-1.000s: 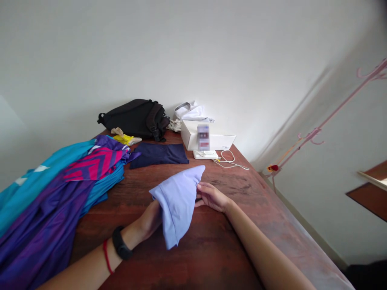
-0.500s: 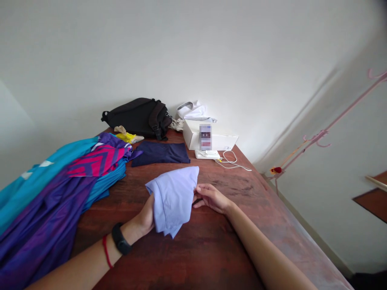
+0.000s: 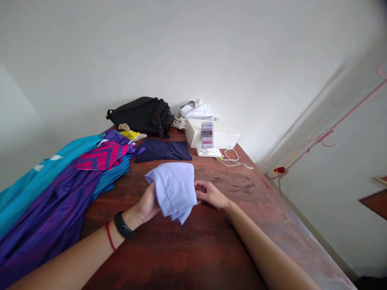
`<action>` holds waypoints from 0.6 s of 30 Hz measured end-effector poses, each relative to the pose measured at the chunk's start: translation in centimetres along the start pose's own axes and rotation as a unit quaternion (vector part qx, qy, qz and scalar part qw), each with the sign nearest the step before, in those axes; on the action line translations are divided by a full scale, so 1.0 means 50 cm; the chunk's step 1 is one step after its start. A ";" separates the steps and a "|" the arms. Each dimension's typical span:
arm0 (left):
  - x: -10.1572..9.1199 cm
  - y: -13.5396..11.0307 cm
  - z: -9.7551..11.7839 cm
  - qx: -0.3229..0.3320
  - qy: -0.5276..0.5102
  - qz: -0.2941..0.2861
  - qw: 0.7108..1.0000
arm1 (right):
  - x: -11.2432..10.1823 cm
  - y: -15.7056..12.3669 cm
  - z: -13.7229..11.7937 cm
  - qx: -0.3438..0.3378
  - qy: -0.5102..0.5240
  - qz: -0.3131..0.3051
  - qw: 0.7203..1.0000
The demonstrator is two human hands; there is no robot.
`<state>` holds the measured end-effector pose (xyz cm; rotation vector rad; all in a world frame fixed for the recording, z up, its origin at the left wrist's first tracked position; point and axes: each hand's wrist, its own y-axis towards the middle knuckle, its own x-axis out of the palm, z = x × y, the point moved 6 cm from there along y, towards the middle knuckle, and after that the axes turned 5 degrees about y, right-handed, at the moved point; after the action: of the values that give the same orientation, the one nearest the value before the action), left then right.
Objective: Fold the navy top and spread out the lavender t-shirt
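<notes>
A folded light-blue cloth garment point(image 3: 175, 191) is held up above the wooden table; its exact kind does not show. My left hand point(image 3: 150, 203) grips it from the left side, the fingers hidden behind the fabric. At its right edge, my right hand point(image 3: 210, 194) has its fingers curled against the cloth, with the fingertips partly behind it. Beyond the garment lies a flat, folded navy cloth point(image 3: 165, 150).
Purple, teal and pink garments point(image 3: 90, 173) are heaped along the left of the table point(image 3: 169, 257). Farther back are a black bag point(image 3: 136, 117), a yellow cloth point(image 3: 130, 134), a white box point(image 3: 223, 139), and a white device point(image 3: 208, 152) with cables. A pink rack point(image 3: 347, 114) stands right.
The garment's pointed upper right corner has folded down, making its outline more compact. My right hand's fingers have drawn in along the right edge. The view has shifted slightly.
</notes>
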<state>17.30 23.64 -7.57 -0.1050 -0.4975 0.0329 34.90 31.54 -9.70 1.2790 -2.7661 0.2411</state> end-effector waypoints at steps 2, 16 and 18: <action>-0.002 0.003 0.003 -0.014 -0.012 -0.013 1.000 | 0.013 -0.003 -0.010 -0.050 -0.033 0.013 0.998; 0.065 -0.058 0.088 0.221 0.392 -0.146 0.881 | 0.105 -0.053 -0.072 -0.269 -0.247 0.080 0.927; 0.080 -0.067 0.087 0.259 0.442 -0.159 0.844 | 0.113 -0.060 -0.078 -0.276 -0.255 0.085 0.923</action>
<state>18.74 20.94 -1.51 0.4873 0.4401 -0.2029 33.60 26.09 -4.75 1.0541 -2.9938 -0.9299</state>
